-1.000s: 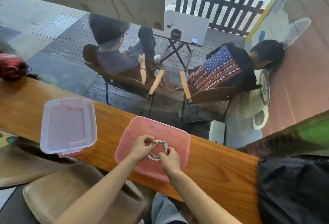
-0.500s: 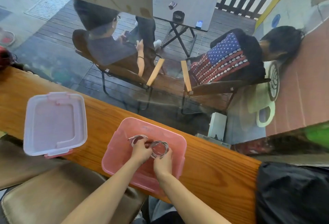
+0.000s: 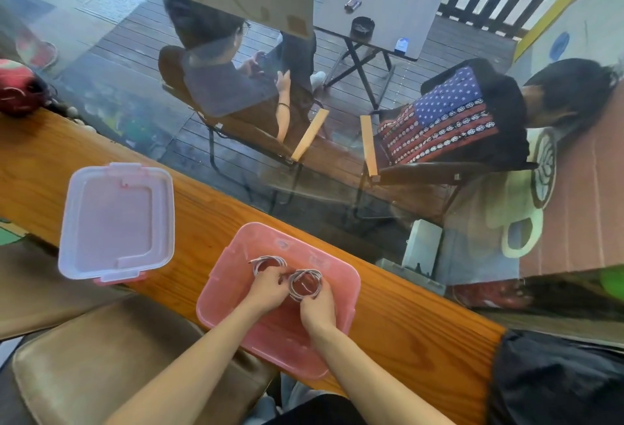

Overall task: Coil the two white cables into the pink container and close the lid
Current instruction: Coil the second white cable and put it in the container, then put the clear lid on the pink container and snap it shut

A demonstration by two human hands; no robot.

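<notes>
The pink container (image 3: 347, 293) sits open on the wooden counter in front of me. Two coiled white cables lie inside it. The first coil (image 3: 268, 262) rests near the far left of the container's floor, just past my left hand (image 3: 268, 289). The second coil (image 3: 305, 284) is pinched between both hands: my left fingers touch its left side and my right hand (image 3: 317, 306) holds its near right side. The clear lid with pink clips (image 3: 114, 222) lies flat on the counter to the left, apart from the container.
The wooden counter (image 3: 405, 316) runs along a glass window; two people sit on chairs outside beyond it. A brown stool (image 3: 111, 367) stands below left. A black bag (image 3: 557, 380) lies at the counter's right end, and a red object (image 3: 17, 91) at far left.
The hands have lowered the second coil into the container beside the first coil. The view has shifted, so the lid and container sit at different places in frame.
</notes>
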